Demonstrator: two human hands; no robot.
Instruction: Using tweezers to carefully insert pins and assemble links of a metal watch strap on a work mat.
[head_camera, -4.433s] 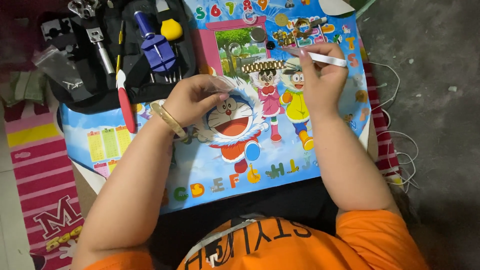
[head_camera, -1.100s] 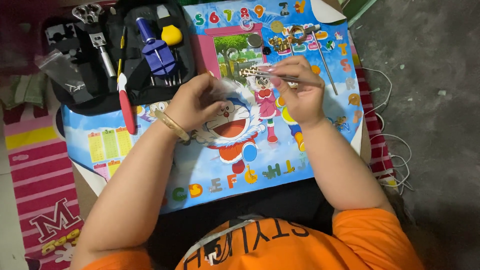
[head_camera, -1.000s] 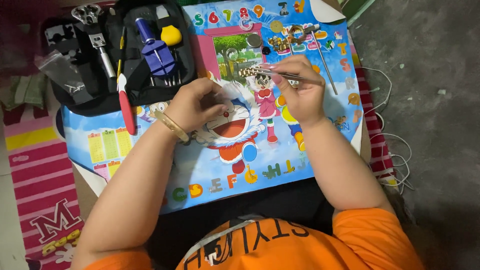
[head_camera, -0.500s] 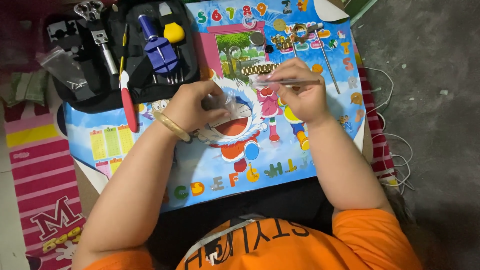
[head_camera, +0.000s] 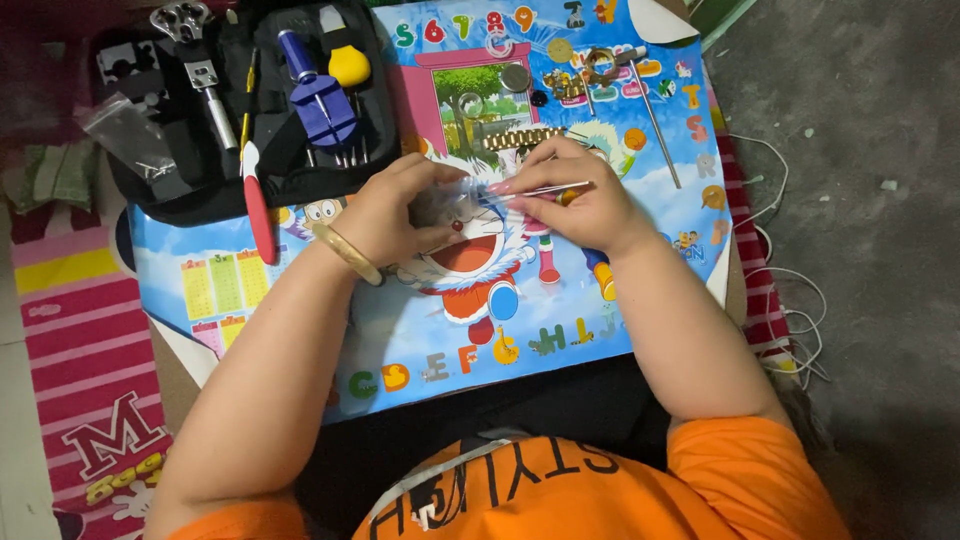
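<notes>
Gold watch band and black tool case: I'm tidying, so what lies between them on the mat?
In the head view, only the cartoon mat shows between the tool case and the gold watch band; nothing loose lies there.

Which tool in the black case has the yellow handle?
The short tool at the case's right end, beside the blue one. It alone has a round yellow handle; the others are blue, red or metal.

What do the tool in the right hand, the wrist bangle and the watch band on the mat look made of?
Thin tool in the right hand: probably bare steel, silvery with a bright glint. Bangle on the left wrist: gold-coloured and smooth; metal or plastic, cannot tell. Watch band: gold-toned segmented links, likely metal.
</notes>
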